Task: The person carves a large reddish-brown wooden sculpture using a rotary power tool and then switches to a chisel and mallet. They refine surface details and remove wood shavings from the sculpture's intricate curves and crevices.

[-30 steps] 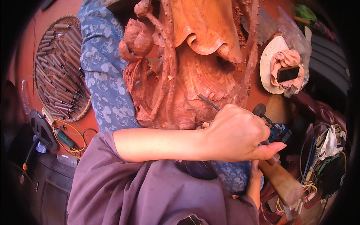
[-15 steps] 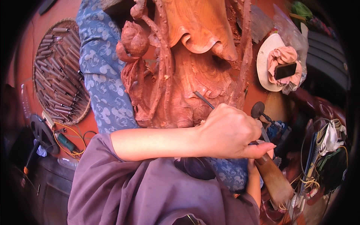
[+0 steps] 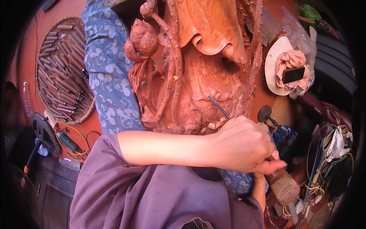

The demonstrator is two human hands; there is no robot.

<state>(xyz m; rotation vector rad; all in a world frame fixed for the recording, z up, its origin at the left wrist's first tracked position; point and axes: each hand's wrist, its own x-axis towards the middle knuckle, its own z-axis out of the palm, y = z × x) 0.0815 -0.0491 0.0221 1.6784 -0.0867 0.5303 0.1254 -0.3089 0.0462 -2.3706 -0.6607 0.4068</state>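
My left forearm crosses in front of me, and my left hand [image 3: 246,144] is closed in a fist round a chisel [image 3: 219,107]. The thin dark blade slants up and left, its tip against the lower folds of a reddish wood carving [image 3: 198,82]. Behind and below the left hand, my right hand [image 3: 260,178] shows only in part. It appears closed on a wooden mallet [image 3: 285,187], whose thick end points down and right; the grip itself is mostly hidden. Pale wood chips [image 3: 217,123] lie on the carving close to the left hand.
At the left, a round woven tray [image 3: 93,108] holds several wooden-handled carving tools. A white hat [image 3: 271,72] with a pink cloth and a phone [image 3: 293,74] lies at the right. Cables [image 3: 84,145] and a green power tool [image 3: 68,142] are at lower left. A carved bud [image 3: 143,38] and stems rise beside my leg.
The mallet has swung and now shows its end face more. The whole view has shifted slightly, and wood chips beside the left hand show more clearly. Both hands keep their holds.
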